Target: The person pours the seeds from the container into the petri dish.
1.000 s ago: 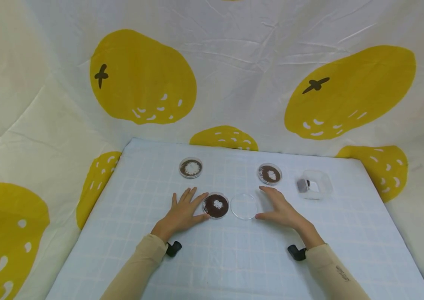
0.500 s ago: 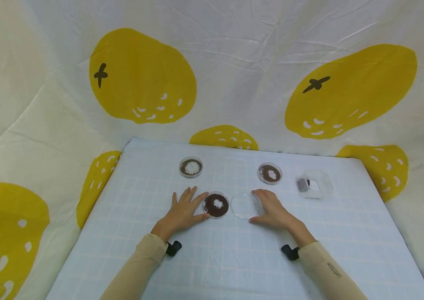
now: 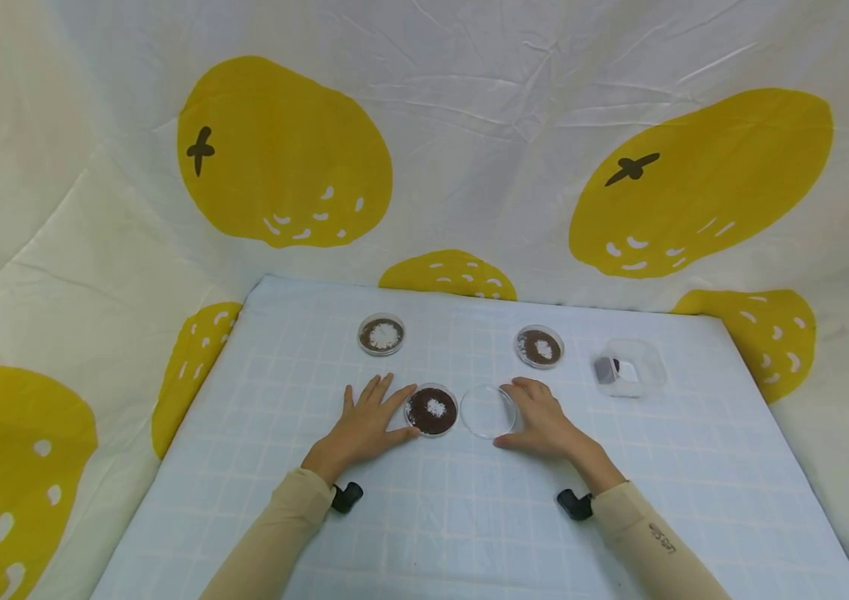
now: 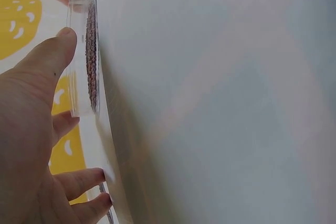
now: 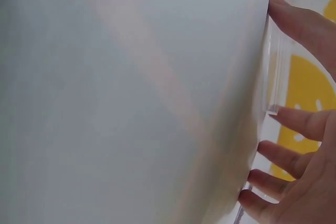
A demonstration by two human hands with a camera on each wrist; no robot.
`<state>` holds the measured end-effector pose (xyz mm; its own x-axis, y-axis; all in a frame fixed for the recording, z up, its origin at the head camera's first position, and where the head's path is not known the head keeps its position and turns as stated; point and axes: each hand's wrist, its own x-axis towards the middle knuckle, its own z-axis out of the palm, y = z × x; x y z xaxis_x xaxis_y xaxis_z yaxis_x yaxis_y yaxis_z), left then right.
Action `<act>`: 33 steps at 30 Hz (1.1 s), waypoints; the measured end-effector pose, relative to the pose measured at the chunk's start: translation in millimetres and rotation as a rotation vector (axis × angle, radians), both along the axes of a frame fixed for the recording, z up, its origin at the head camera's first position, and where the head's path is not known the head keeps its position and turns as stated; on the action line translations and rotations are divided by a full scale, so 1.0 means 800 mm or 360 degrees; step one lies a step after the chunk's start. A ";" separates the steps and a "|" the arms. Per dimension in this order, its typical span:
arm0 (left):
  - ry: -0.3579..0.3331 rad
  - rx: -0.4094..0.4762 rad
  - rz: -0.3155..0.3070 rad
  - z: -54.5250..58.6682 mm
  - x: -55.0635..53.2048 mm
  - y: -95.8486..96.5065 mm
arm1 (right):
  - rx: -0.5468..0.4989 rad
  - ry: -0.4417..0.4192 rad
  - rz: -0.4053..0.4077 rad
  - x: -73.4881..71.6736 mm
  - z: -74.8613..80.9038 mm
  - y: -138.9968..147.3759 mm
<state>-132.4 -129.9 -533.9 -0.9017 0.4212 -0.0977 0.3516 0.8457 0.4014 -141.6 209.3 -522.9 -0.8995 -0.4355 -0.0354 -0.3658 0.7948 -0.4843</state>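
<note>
A round clear petri dish (image 3: 431, 411) lies on the table, holding dark brown granules with a white patch in the middle. My left hand (image 3: 366, 433) holds its left side between thumb and index finger, the other fingers spread on the cloth. In the left wrist view the thumb presses the dish wall (image 4: 79, 66), and the granules form a thin layer at the bottom. Just right of the dish is a clear, shallow petri dish lid (image 3: 486, 412). My right hand (image 3: 544, 425) grips that lid by its rim, thumb at the near edge and index finger at the far edge.
Two more petri dishes with brown and white contents stand farther back, one at left (image 3: 382, 335) and one at right (image 3: 540, 347). A clear plastic tub (image 3: 641, 367) with a small grey-and-white item sits at the back right. A patterned curtain (image 3: 469, 167) hangs behind the table.
My right hand has moved left onto the clear lid, and its thumb and index finger have closed in on the rim. My left hand stays on the filled dish.
</note>
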 end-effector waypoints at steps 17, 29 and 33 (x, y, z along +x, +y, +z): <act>0.0000 0.0000 0.0000 -0.001 0.001 0.000 | -0.0095 -0.0086 -0.0047 0.007 0.005 -0.006; -0.0023 -0.0010 -0.0001 -0.003 -0.001 0.000 | -0.0169 -0.0042 -0.0049 0.010 0.004 -0.001; -0.0022 -0.0006 0.0003 -0.003 0.000 0.000 | -0.0173 -0.0026 -0.0035 0.011 0.004 -0.001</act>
<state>-132.7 -129.9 -536.2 -0.9009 0.4194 -0.1119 0.3446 0.8478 0.4031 -132.9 208.5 -520.0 -0.9087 -0.4175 -0.0035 -0.3401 0.7450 -0.5739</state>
